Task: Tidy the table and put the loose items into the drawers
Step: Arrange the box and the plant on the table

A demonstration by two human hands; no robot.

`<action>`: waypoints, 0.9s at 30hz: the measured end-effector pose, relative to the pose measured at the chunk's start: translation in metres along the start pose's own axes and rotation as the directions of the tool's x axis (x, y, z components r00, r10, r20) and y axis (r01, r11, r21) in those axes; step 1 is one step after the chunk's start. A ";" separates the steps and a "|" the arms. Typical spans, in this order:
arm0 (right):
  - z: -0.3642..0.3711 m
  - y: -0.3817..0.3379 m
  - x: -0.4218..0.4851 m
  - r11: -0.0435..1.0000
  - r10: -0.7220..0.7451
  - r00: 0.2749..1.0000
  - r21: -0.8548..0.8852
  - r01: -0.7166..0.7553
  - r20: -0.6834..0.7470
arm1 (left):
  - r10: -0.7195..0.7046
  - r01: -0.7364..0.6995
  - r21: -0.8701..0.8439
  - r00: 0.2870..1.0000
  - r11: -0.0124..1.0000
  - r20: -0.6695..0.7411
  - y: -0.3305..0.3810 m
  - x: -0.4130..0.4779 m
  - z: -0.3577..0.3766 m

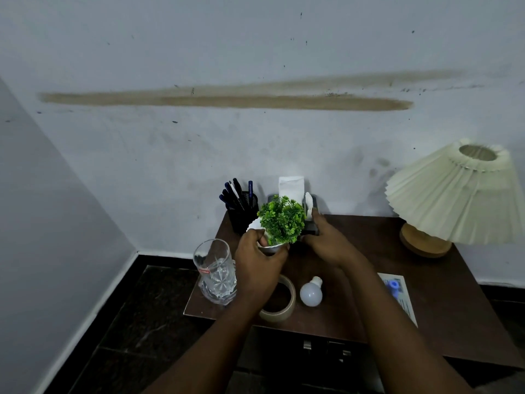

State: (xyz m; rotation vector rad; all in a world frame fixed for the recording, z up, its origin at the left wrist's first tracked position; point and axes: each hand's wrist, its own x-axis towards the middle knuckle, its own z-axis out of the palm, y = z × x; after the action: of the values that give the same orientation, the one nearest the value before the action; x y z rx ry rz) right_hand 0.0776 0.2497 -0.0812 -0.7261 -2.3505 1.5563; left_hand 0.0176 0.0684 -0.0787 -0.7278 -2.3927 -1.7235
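Evidently the step in hand was the rearranging of the tabletop rather than the stowing of loose items, since both hands were busy at the back of the dark table [355, 251] near the centre of the frame. Toward the lower left stood a clear drinking glass [216, 275], just beside the left hand [257, 265], whose fingers were curled around the white pot of the small green plant [281, 220], clasping it, tilted. To the right of the plant, the right hand [326, 240] lay on a dark tissue holder [309, 223]; whether it gripped or merely steadied it I could not tell. Below the hands lay a tape roll [279, 302] and a light bulb [311, 292], loose and untouched, with a printed card [397, 294] further right. The next move, I judged, called for setting the plant upright, then carrying those loose items to the drawers [324, 348] at lower centre.
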 end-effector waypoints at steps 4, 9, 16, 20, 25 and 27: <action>0.003 0.002 0.005 1.000 0.016 1.000 -0.022 -0.015 0.002 | -0.003 0.003 -0.007 1.000 1.000 0.007 -0.002 0.000 0.004; -0.001 0.004 0.007 0.999 -0.040 0.999 0.004 0.040 -0.003 | 0.021 -0.021 -0.036 1.000 0.999 0.015 0.001 -0.003 0.007; -0.014 0.003 -0.003 0.992 -0.047 0.998 0.116 0.052 -0.042 | 0.063 -0.062 -0.056 0.998 0.996 0.017 0.005 -0.003 0.013; -0.048 0.004 -0.028 0.994 0.051 0.979 0.104 -0.031 -0.195 | 0.049 -0.045 -0.113 0.998 0.993 0.034 0.016 -0.006 0.036; -0.093 0.024 -0.058 0.991 0.086 0.976 0.115 -0.064 -0.202 | 0.148 -0.130 -0.128 0.978 0.983 0.145 0.034 -0.022 0.081; -0.103 0.027 -0.064 0.984 0.112 0.969 0.163 -0.076 -0.219 | 0.150 -0.124 -0.127 0.964 0.984 0.221 0.038 -0.026 0.098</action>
State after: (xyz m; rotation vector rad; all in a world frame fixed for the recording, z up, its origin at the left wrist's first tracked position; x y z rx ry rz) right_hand 0.1857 0.3062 -0.0584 -0.9370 -2.0350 1.5777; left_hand 0.0756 0.1597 -0.0892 -1.1393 -2.3323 -1.8169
